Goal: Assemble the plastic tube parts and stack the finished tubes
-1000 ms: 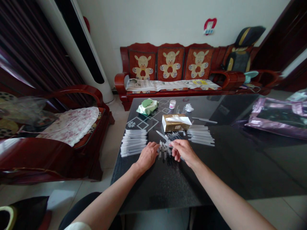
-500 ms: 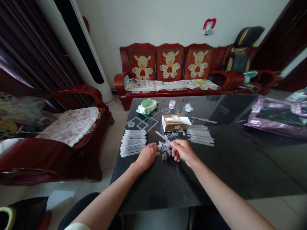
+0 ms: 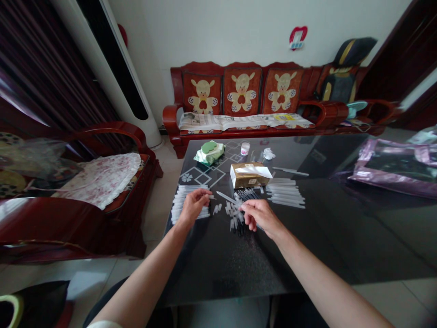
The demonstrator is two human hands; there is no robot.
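Observation:
My right hand [image 3: 258,214] is closed around a pale, translucent pen [image 3: 225,197], its pointed end aimed up and to the left. Beneath and beside those fingers lies a heap of small clear pen caps [image 3: 232,223], with some black pieces among it. My left hand [image 3: 194,206] hovers over the left stack of white pens [image 3: 180,202], thumb and fingers pinched on a thin pale piece [image 3: 212,197] whose end pokes out to the right. Between the hands a few loose caps [image 3: 217,209] rest on the table. Behind my right hand are thin dark rods [image 3: 246,194].
A gold tissue box [image 3: 249,181] stands beyond the caps, with another row of white pens [image 3: 286,193] to its right. Farther back are green wipes [image 3: 209,154], a small cup [image 3: 245,148] and crumpled tissue [image 3: 268,153]. A purple-edged bag [image 3: 385,171] lies far right.
My left hand has left the small caps and moved left and away from me, to the left pen stack. My right hand holds the pen nearly in place, its tip slightly farther left.

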